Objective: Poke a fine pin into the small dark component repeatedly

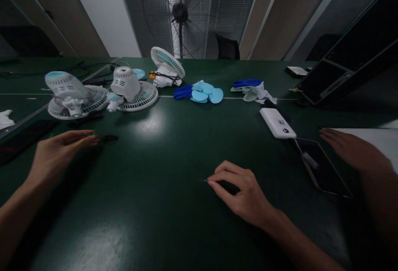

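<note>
My left hand point(64, 148) is at the left over the green table point(149, 213), its thumb and fingers pinched on a small green piece point(91, 134). A small dark object point(110, 138) lies just right of those fingertips. Nearer the middle, my right hand point(238, 186) pinches a thin, small metallic piece point(203, 180) between thumb and index finger, close above the tabletop. Its exact shape is too small to tell. The two hands are well apart.
White fan parts point(124, 86) stand back left. Light blue blades point(207, 93) lie beside blue gloves point(183, 92). A white power bank point(277, 122) and a phone point(323, 167) are at right, near another person's hand point(354, 146). A dark slab point(25, 138) lies far left.
</note>
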A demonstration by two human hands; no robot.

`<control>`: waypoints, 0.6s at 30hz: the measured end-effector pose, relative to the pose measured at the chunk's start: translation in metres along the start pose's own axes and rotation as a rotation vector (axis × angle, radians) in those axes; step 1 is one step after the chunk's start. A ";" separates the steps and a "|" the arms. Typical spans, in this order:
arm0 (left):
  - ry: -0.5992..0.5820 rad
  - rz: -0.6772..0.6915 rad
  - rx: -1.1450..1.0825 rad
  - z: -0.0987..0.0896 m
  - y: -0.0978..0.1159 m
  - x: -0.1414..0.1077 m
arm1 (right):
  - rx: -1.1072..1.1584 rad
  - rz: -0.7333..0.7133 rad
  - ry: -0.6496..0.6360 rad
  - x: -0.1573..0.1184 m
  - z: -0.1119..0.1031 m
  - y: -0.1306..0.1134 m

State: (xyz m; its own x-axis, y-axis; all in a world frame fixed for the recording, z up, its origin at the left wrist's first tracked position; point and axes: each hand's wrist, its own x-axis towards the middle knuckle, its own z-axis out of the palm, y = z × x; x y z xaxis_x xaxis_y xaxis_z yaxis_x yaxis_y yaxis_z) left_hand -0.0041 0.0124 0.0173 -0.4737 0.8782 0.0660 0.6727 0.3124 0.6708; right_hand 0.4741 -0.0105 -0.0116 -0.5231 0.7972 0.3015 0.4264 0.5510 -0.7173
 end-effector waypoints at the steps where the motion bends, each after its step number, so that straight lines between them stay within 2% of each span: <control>1: 0.007 -0.018 -0.018 0.000 0.001 0.000 | -0.005 -0.003 0.004 0.000 0.000 0.000; 3: -0.002 -0.062 -0.072 0.000 0.002 -0.001 | -0.007 -0.007 0.006 0.000 0.000 0.000; 12: -0.051 -0.022 -0.071 0.000 -0.005 0.001 | 0.010 0.004 -0.007 0.000 0.000 -0.001; 18: -0.094 -0.054 -0.062 0.001 0.000 0.001 | 0.004 0.011 -0.013 0.001 0.000 -0.001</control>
State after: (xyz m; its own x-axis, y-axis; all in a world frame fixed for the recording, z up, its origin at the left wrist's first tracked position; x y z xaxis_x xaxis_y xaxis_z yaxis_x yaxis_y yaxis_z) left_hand -0.0044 0.0137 0.0165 -0.4506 0.8919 -0.0393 0.6098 0.3396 0.7161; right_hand 0.4736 -0.0105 -0.0104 -0.5280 0.7998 0.2856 0.4288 0.5413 -0.7232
